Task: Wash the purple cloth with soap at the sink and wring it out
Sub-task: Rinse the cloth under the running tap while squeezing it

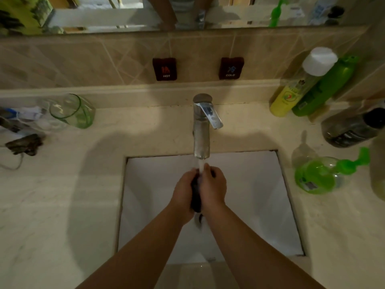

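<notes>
The purple cloth (195, 195) looks dark and wet, bunched into a narrow roll between my two hands over the white sink (260, 195). My left hand (183, 190) grips it from the left and my right hand (213, 187) from the right, fingers curled round it. Both hands are under the chrome tap (201, 130), and a stream of water (201, 165) falls onto the cloth. Water runs off the cloth's lower end toward the drain (199, 219). Most of the cloth is hidden by my hands.
A green pump soap bottle (325, 174) lies on the counter right of the sink. Yellow (291, 94), green (325, 88) and dark (352, 128) bottles stand at the back right. A green glass (73, 111) and small clutter sit at the left. Hot and cold tags hang on the tiled wall.
</notes>
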